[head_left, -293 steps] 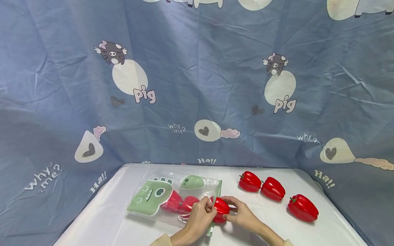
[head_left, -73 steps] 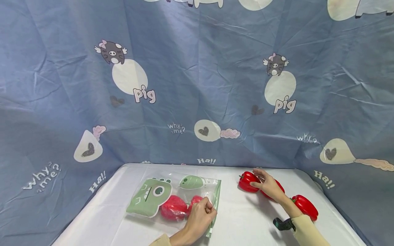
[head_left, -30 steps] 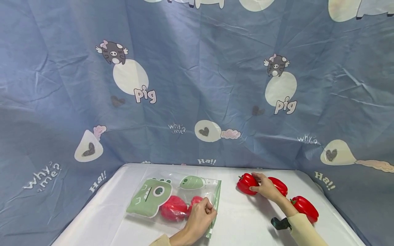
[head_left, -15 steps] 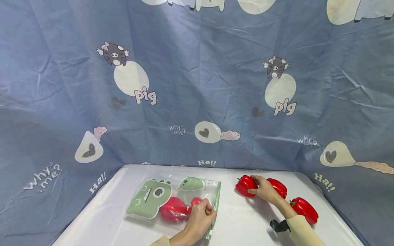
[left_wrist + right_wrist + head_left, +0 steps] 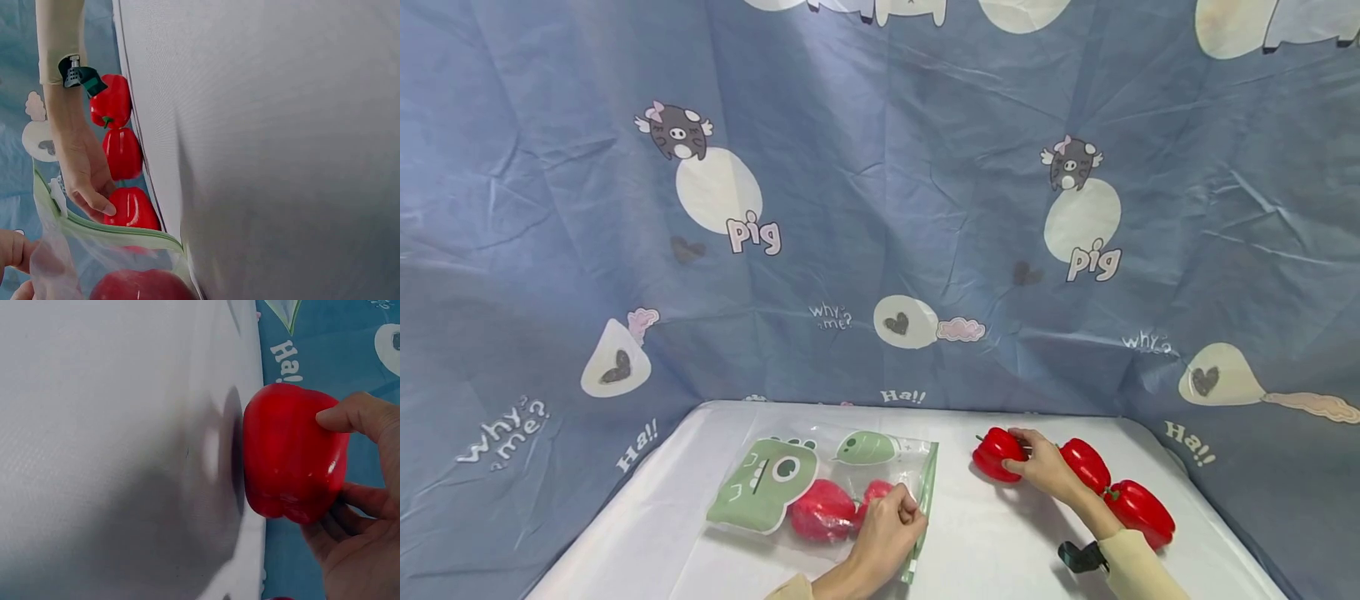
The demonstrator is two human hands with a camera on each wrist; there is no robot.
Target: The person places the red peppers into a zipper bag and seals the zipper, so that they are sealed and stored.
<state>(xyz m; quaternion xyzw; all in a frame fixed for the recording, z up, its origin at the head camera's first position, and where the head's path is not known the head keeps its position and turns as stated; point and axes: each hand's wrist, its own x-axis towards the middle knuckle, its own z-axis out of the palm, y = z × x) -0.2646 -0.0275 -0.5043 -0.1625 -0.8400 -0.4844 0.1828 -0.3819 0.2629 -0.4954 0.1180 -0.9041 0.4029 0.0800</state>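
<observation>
My left hand [image 5: 886,532] pinches the green-edged mouth of a clear zip bag [image 5: 763,487] printed with a green monster. Inside the bag are red bell peppers; one [image 5: 822,510] shows whole, and another [image 5: 874,493] is partly hidden by that hand. To the right, my right hand [image 5: 1045,467] grips a red bell pepper [image 5: 994,454] near the back of the table, its stem pointing left. In the right wrist view, thumb and fingers hold this bell pepper [image 5: 287,453] from opposite sides, close over the white surface. The left wrist view shows the bag's mouth [image 5: 119,229] partly spread.
Two more red bell peppers lie to the right, one [image 5: 1086,463] behind the right wrist and one [image 5: 1141,512] nearer the front, end to end. A white cloth covers the table [image 5: 985,550]. A blue printed curtain [image 5: 820,208] hangs behind and around it.
The bell pepper once at the bag's mouth is now inside. My right hand went to the back bell pepper and drew it slightly left. The middle bell pepper shifted toward the front one.
</observation>
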